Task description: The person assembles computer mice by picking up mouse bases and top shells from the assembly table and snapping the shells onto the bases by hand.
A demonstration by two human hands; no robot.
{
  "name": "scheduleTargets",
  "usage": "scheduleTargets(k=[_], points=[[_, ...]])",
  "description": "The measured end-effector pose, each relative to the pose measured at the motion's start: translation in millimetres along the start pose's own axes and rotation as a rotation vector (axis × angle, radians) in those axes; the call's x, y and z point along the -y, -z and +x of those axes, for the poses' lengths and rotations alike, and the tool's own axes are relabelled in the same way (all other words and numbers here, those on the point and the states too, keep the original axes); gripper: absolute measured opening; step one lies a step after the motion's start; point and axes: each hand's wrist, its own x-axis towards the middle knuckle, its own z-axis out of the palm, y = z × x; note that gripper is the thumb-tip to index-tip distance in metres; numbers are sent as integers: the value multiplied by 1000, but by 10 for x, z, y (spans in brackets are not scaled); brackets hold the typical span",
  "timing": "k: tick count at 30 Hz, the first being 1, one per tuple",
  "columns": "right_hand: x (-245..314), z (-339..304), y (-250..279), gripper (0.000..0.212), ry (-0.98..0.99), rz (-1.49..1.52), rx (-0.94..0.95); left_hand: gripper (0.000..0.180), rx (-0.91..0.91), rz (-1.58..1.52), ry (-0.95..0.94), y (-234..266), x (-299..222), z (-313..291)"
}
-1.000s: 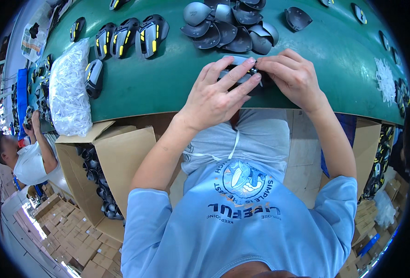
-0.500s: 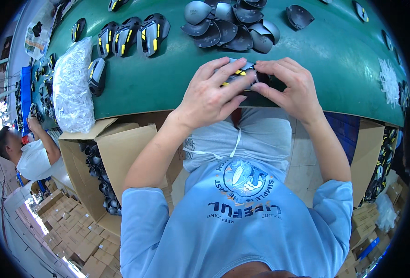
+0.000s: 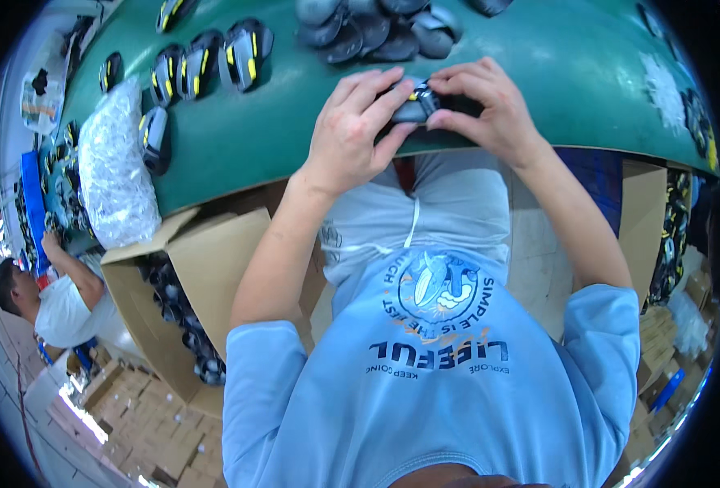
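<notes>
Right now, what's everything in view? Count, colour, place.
Table: one, green, ahead
Held piece: one, grey-black-yellow, between hands
Similar pieces: at least six, black-yellow, table left
Shells: heap, uncountable, dark, table's far side
Bag: one, clear, table left
Strips: pile, white, table right
Open boxes: two, brown, below table
Floor boxes: many, brown, lower left
Co-worker: one, white top, far left
Shirt: one, blue, below
Left hand: one, on held piece
Right hand: one, same piece

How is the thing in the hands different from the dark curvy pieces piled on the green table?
The held piece shows a bit of yellow; the piled pieces look plain dark grey. The held piece is a single thing, gripped between the left hand and the right hand; the piled pieces overlap one another on the green table, untouched. Both have dark, rounded surfaces.
</notes>
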Motion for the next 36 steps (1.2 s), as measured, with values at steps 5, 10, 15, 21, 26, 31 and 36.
scheduleTargets(k=[5, 10, 15, 21, 26, 31, 36], points=[[-20, -91, -21, 37, -27, 79, 10, 53, 53, -51, 5, -32, 26, 150], [-592, 230, 320, 30, -108, -198, -305, 60, 5, -84, 46, -67, -59, 96], [-1093, 739, 468, 30, -118, -481, -201, 61, 14, -50, 50, -76, -38, 88], [-1152, 815, 921, 19, 12, -254, -144, 61, 7, -58, 64, -99, -27, 114], [-304, 379, 698, 20, 48, -98, -360, 61, 21, -67, 94, -80, -7, 111], [-203, 45, 107, 29, 315, 29, -182, 63, 14, -79, 60, -75, -3, 120], [-243, -74, 182, 35, 382, -63, -159, 62, 22, -3, 7, -84, -19, 106]])
